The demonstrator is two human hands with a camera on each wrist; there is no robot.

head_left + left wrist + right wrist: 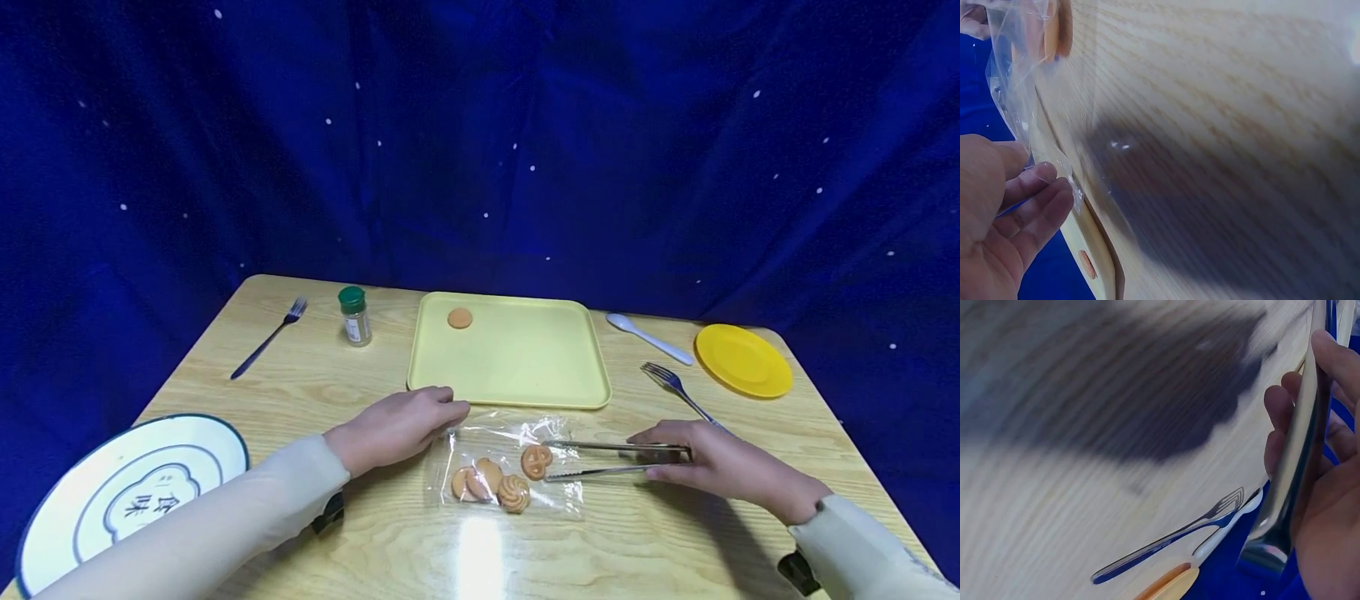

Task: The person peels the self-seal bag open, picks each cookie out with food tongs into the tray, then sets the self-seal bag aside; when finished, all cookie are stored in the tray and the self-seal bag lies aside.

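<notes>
A clear plastic bag [558, 502] lies on the table with several cookies [487, 477] in it. My left hand [405, 425] pinches its upper left corner; in the left wrist view the film [1054, 156] runs between thumb and fingers. My right hand [693, 458] grips metal tongs [600, 475] by the bend, thumb on one arm and fingers on the other. The tongs' tips are spread around a pretzel-shaped cookie [536, 462] at the bag's right side. Whether they touch it I cannot tell. Behind the bag, a pale yellow tray [525, 358] carries one round cookie [460, 317].
A green-capped shaker [355, 317] and a fork [270, 337] stand and lie left of the tray. To its right are a white spoon [648, 338], another fork [682, 392] and a yellow plate [742, 360]. A large white plate [135, 492] sits under my left forearm.
</notes>
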